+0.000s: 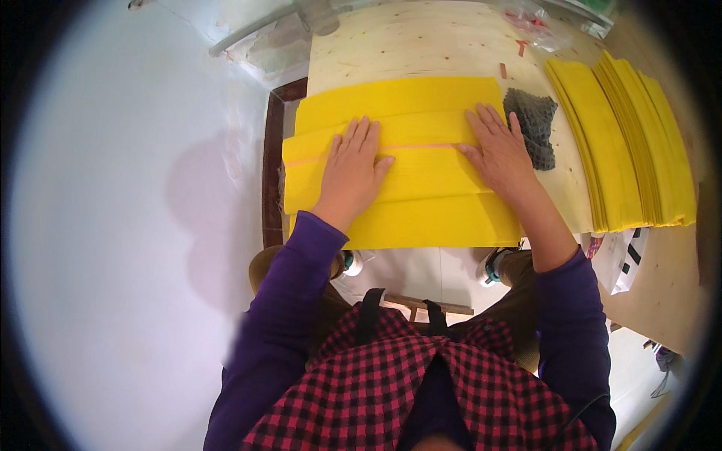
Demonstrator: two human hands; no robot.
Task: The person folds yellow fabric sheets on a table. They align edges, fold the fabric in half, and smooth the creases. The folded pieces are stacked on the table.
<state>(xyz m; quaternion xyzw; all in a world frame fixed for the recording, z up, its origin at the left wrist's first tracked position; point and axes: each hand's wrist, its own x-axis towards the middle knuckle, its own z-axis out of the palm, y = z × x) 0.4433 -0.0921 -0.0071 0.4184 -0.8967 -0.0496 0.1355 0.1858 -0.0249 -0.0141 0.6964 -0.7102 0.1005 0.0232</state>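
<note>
Spread before me on a wooden table is a yellow cloth-like sheet (421, 177), laid in overlapping folds with a thin orange line running across it. My left hand (352, 169) lies flat on its left part, fingers stretched forward. On the right part rests my right hand (498, 150), palm down with fingers extended and thumb apart. Both hands touch the sheet and grasp nothing. The sheet's near edge reaches the table's front edge.
A dark grey textured cloth (530, 124) lies beside the sheet. Farther right stand stacks of folded yellow sheets (624, 143). Clear plastic (538, 26) and small red strips (503, 71) lie at the back of the table (406, 45). A white wall (135, 225) rises at left.
</note>
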